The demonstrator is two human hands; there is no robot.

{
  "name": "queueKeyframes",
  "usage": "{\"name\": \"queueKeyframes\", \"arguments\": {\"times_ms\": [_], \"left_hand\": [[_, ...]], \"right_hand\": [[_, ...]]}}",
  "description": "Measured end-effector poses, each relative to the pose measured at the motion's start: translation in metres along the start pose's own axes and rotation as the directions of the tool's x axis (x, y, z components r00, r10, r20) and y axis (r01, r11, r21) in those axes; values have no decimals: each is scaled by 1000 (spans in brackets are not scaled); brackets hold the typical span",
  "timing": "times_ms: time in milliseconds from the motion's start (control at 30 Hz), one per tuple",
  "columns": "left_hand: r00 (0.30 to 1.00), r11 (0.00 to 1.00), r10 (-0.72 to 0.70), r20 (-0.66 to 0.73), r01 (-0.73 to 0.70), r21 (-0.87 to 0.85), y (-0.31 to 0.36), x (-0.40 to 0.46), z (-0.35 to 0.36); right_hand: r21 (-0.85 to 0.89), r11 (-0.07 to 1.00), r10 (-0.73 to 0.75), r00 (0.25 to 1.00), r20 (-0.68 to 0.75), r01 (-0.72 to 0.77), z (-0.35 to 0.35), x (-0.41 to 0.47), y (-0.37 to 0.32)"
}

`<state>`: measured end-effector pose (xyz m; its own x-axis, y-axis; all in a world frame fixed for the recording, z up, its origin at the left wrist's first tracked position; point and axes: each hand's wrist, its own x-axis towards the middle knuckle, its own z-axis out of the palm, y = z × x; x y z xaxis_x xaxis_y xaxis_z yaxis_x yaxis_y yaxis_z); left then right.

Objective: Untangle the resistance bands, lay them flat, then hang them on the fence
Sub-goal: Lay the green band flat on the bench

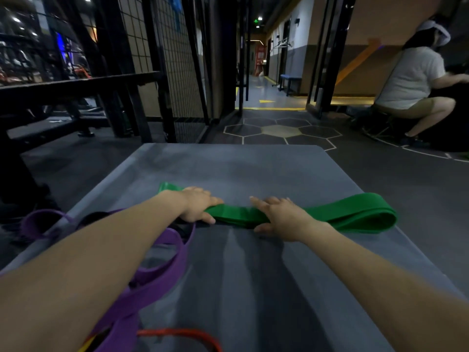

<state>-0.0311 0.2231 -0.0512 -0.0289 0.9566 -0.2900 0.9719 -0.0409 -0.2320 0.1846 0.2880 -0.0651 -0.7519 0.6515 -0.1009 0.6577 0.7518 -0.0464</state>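
Lay-flat step in hand. Both hands pressed the wide green rubber resistance band (304, 215) flat across the grey mat (253, 168): left hand (198, 205) and right hand (278, 215) apart, fingers extended. Purple rubber band (162, 270) lay tangled left. Next, judged: untangle purple.

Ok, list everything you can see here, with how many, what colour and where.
green resistance band: one, green, lying across the mat under both hands
purple resistance band: at least one, purple, coiled at the mat's left
red band: one, red, bottom edge
mat: one, grey, on the floor
mesh fence: one, black, back left
bench: one, blue, down the corridor
seated person: one, white shirt, far right
left hand: pressing on the green band
right hand: pressing flat on the green band
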Motion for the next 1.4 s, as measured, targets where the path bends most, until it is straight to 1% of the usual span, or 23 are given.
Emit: {"name": "queueKeyframes", "arguments": {"times_ms": [100, 200, 267, 300, 333, 367, 400, 433, 467, 600, 667, 733, 800, 867, 933, 967, 1067, 1133, 1200, 1267, 1333, 1367, 1400], "left_hand": [[999, 1000, 12, -38, -11, 3, -1, -3, 0], [986, 997, -40, -164, 49, 54, -16, -11, -5], [949, 984, -179, -260, 170, -54, -28, -21, -6], [913, 949, -298, -277, 250, -194, -32, -24, -2], [866, 869, -432, -253, 324, -375, -33, -25, 5], [810, 749, -551, -198, 376, -545, -32, -26, 13], [758, 618, -638, -134, 400, -677, -29, -27, 21], [720, 516, -689, -86, 403, -756, -25, -28, 26], [696, 456, -716, -55, 407, -791, -21, -29, 28], [652, 323, -757, 39, 425, -846, -24, -29, 33], [682, 245, -721, 121, 414, -877, -29, -33, 39], [761, 260, -638, 118, 357, -897, -37, -38, 44], [806, 330, -581, 114, 362, -872, -40, -42, 43], [815, 461, -559, 153, 459, -760, -42, -44, 39], [800, 571, -572, 179, 545, -614, -46, -49, 40], [804, 619, -566, 183, 561, -551, -45, -56, 41], [860, 758, -499, 109, 494, -426, -34, -85, 45], [898, 810, -434, 67, 422, -408, -28, -108, 43], [933, 818, -338, 124, 356, -453, -24, -128, 40], [937, 774, -284, 201, 348, -528, -20, -143, 34], [926, 689, -301, 230, 377, -618, -15, -145, 30], [925, 670, -315, 214, 376, -640, -14, -141, 27], [921, 688, -339, 191, 381, -618, -13, -135, 25]], "right_hand": [[26, 1000, -9, 999, -32, 10, 18, 14, -19], [-9, 1000, 15, 997, -82, -15, 28, 18, -15], [-1, 1000, 18, 996, -92, -18, 28, 19, -14], [-4, 1000, 21, 995, -95, -22, 28, 20, -15], [-10, 1000, 26, 995, -95, -27, 27, 21, -15], [-18, 999, 28, 995, -96, -30, 27, 21, -16], [-26, 999, 26, 995, -98, -28, 27, 21, -16], [-30, 999, 24, 995, -100, -27, 28, 21, -15], [-33, 999, 23, 995, -101, -26, 29, 21, -15], [-45, 998, 28, 994, -103, -33, 31, 21, -15], [-43, 998, 38, 995, -95, -42, 30, 20, -16], [-33, 998, 47, 995, -87, -50, 30, 19, -17], [-26, 998, 51, 996, -78, -54, 29, 19, -17], [-18, 998, 53, 996, -72, -54, 28, 19, -17], [-12, 998, 54, 996, -66, -54, 27, 19, -17], [-10, 998, 56, 996, -67, -57, 27, 19, -17], [0, 998, 62, 996, -64, -62, 27, 20, -18], [-3, 998, 64, 997, -52, -64, 26, 20, -19], [0, 997, 71, 997, -43, -71, 25, 20, -20], [13, 997, 74, 996, -40, -73, 24, 19, -19], [20, 997, 72, 997, -41, -71, 24, 18, -20], [18, 997, 71, 997, -43, -70, 24, 17, -20], [18, 997, 72, 996, -43, -71, 23, 17, -20]]}}
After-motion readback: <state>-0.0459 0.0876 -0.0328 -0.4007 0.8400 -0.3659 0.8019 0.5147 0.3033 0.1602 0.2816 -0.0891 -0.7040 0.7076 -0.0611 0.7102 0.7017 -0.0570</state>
